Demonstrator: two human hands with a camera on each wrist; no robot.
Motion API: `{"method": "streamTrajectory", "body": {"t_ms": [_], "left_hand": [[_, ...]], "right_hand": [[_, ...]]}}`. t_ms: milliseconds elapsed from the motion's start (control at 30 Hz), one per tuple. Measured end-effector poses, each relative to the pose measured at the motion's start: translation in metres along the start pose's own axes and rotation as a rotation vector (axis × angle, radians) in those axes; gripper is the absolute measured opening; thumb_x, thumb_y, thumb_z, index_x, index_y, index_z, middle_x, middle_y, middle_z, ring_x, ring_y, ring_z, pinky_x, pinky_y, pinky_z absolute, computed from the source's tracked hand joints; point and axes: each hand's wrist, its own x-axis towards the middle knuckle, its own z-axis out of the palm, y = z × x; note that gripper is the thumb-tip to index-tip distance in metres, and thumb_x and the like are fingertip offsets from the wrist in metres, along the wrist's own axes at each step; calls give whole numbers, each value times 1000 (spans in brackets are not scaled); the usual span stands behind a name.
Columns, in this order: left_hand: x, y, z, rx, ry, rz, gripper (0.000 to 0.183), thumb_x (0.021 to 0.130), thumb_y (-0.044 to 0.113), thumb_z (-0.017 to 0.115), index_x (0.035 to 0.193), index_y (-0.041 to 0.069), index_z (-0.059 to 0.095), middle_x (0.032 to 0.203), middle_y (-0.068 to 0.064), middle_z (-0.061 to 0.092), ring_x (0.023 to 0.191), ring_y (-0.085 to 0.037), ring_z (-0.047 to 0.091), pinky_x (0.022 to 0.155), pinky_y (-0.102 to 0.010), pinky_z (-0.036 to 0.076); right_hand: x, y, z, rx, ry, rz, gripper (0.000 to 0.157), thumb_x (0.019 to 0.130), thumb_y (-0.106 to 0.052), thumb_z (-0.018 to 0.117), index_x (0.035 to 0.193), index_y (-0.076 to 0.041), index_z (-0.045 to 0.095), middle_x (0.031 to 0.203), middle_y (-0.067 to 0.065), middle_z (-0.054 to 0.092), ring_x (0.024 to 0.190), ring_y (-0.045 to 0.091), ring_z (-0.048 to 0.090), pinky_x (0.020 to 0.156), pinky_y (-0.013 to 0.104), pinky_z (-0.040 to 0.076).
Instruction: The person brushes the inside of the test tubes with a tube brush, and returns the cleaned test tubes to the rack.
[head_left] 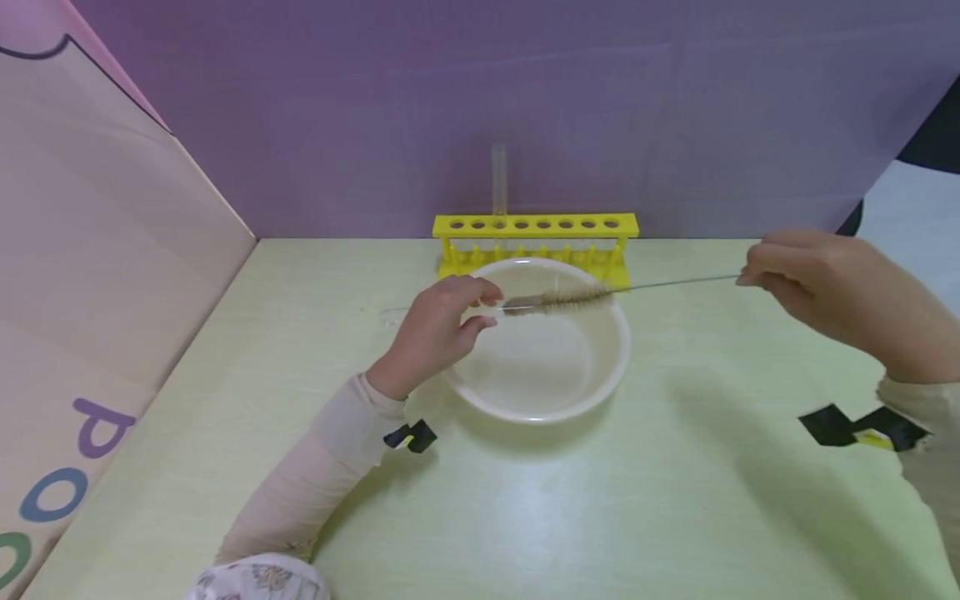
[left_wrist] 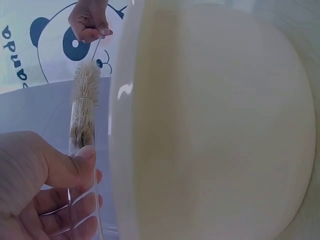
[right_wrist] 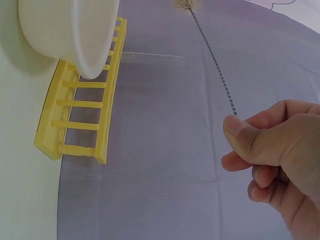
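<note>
Left hand (head_left: 444,323) grips a clear tube (left_wrist: 82,125) above the basin (head_left: 536,417), right hand (head_left: 821,296) pinches the wire (head_left: 675,284) of a brush (head_left: 573,297) that's partway in. Shove it crooked and I reckon that tube slips.

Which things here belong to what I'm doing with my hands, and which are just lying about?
Belongs to the job:
test tube, in your left hand
brush, in your right hand, bristles partly inside the tube
white basin beneath, probably

Just standing by:
yellow rack, untouched
second tube, upright in the rack
</note>
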Motion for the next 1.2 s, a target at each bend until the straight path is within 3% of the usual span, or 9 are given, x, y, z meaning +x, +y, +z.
{"method": "streamTrajectory", "body": {"t_ms": [233,300,400,467,533,600,867,1200], "left_hand": [[-1,1,1,3,30,20,23,78,4,75,100,4,66,98,-6,68,92,-21,61,78,-33,50],[-1,0,2,3,48,32,23,78,3,76,98,5,65,97,-6,68,91,-22,61,77,-33,50],[-1,0,4,2,75,56,23,77,2,76,97,5,65,96,-6,68,89,-22,60,76,-32,50],[-1,0,5,7,90,77,24,76,2,76,97,5,64,95,-6,67,88,-22,60,75,-32,49],[-1,0,7,14,104,99,24,76,1,76,97,5,64,93,-6,67,87,-22,59,74,-31,49],[-1,0,8,26,115,116,25,76,1,76,97,5,63,92,-6,66,85,-22,58,73,-31,49],[-2,3,9,63,141,130,27,73,1,78,95,7,64,89,-5,64,80,-21,56,69,-31,48],[-5,1,9,93,161,129,28,72,0,79,93,9,63,88,-5,64,79,-21,55,67,-31,48]], "right_hand": [[1,5,0,89,23,-52,37,61,19,74,74,-13,62,70,-3,60,55,0,39,49,13,31],[1,6,0,115,31,-77,24,78,8,70,74,-14,61,69,-6,57,55,-1,37,50,13,30],[1,6,0,144,32,-99,22,82,3,67,73,-16,59,66,-10,52,55,-2,34,52,11,30],[0,6,0,148,25,-108,24,82,2,67,72,-18,57,64,-12,48,54,-3,33,54,9,29],[0,5,-1,152,8,-95,38,66,16,69,70,-20,54,63,-14,46,53,-4,31,54,9,29],[0,4,0,155,-14,-82,45,63,19,70,69,-22,51,62,-15,44,51,-5,29,54,9,29],[-1,6,5,216,-72,-59,50,63,17,74,66,-25,47,63,-17,48,48,-5,27,48,10,27],[6,3,8,256,-121,-67,49,67,11,76,65,-24,42,59,-17,30,49,-5,25,46,12,26]]}}
